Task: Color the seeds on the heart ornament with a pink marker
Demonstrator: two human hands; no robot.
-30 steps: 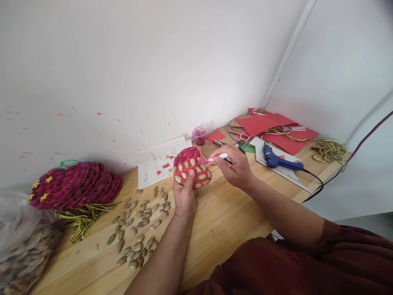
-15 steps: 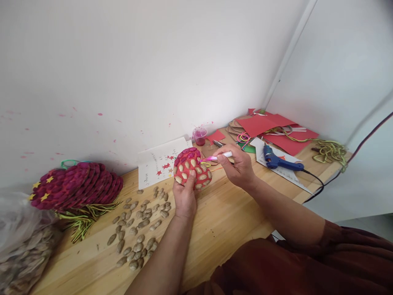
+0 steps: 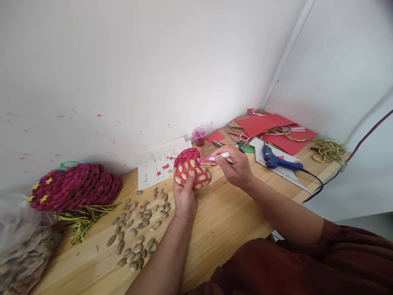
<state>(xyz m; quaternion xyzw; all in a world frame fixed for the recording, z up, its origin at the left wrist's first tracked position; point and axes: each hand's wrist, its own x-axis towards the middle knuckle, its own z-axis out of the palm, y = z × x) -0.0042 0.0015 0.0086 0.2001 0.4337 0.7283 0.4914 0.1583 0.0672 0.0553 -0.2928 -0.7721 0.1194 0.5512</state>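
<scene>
My left hand (image 3: 185, 196) grips the lower edge of a round red disc (image 3: 192, 169) covered with peanut shells, its thumb lying over the front. Shells along the disc's top are painted wet magenta; the lower ones are still tan. In my right hand (image 3: 236, 166) a white-handled paintbrush (image 3: 221, 155) is pinched, its pink tip against the disc's right upper side. A clear cup (image 3: 199, 136) of magenta paint stands behind the disc. Left of my left hand, several loose peanuts (image 3: 143, 224) are scattered over the wooden table (image 3: 221, 246).
At the left lies a stack of magenta peanut discs (image 3: 92, 184) with green tassels, beside a plastic bag of peanuts (image 3: 24, 250). White paper (image 3: 150, 164) with stars rests by the wall. To the right are a blue glue gun (image 3: 279, 162), red paper (image 3: 264, 123) and green cord (image 3: 328, 150).
The brush tip has shifted slightly left and down along the disc's upper right side. My left hand keeps the disc in nearly the same place.
</scene>
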